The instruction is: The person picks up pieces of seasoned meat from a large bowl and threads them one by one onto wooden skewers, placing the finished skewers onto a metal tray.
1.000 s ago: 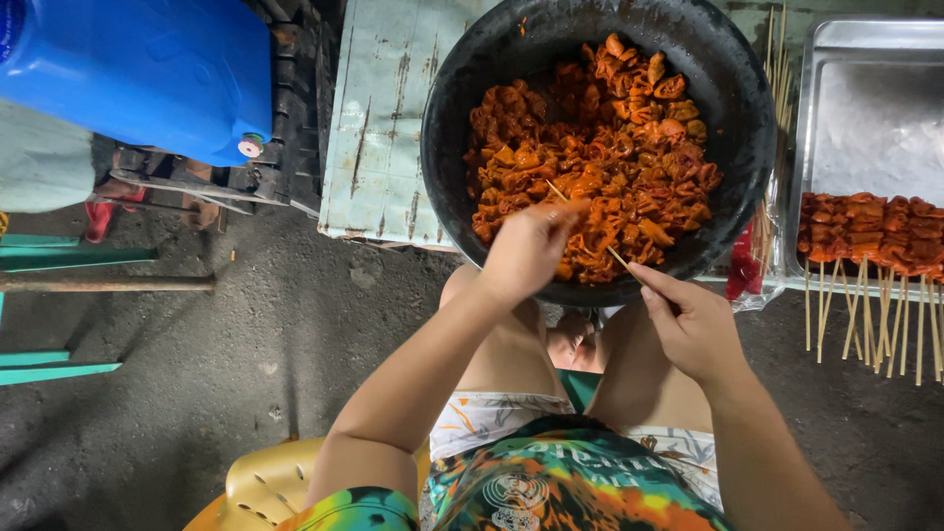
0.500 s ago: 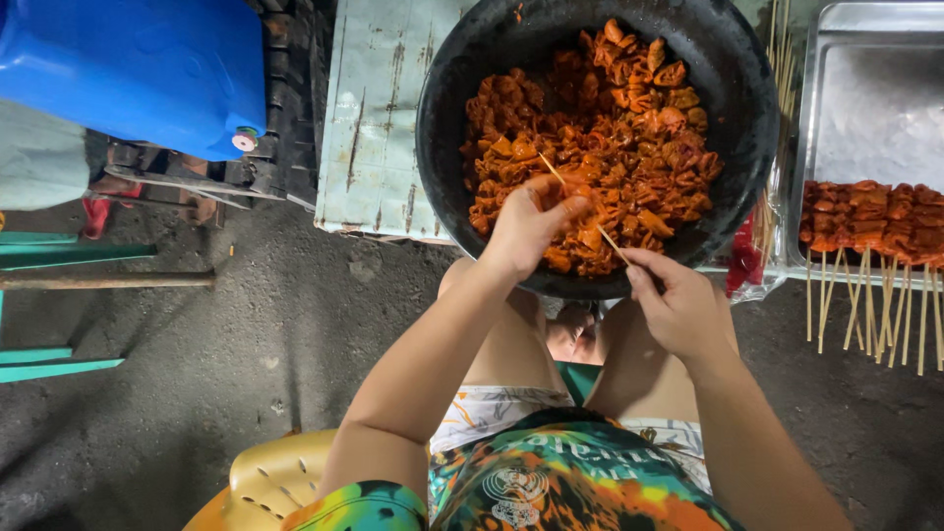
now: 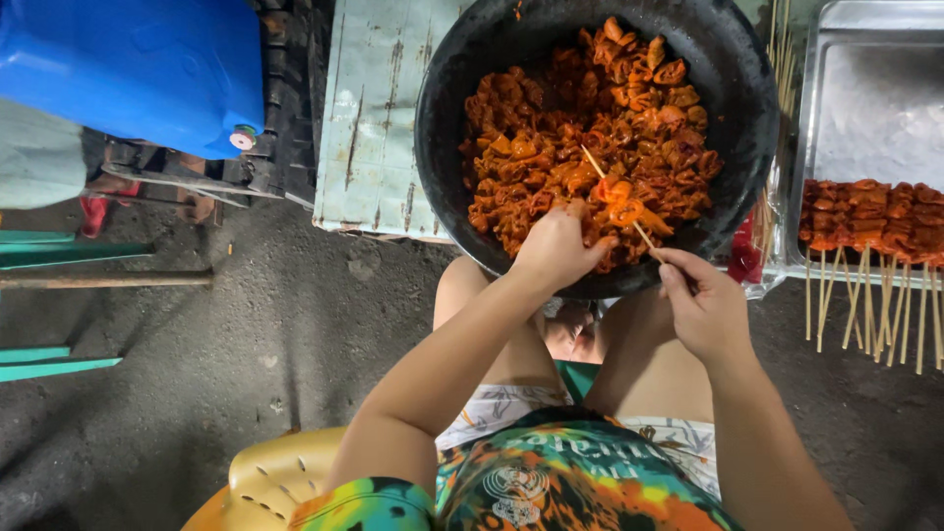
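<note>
Right hand (image 3: 703, 310) pinches the skewer (image 3: 618, 201), tip angled up-left into the bowl (image 3: 442, 128), left hand (image 3: 556, 246) gripping meat (image 3: 621, 209) on it.

A person in a tie-dye short-sleeved shirt (image 3: 560, 487) of green, orange and yellow, pale floral-patterned shorts (image 3: 492, 413), forearms bare.

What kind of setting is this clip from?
Likely an outdoor street-food prep spot: rough ground, a black basin of marinated meat, a metal tray of finished skewers, and a blue water container.
</note>
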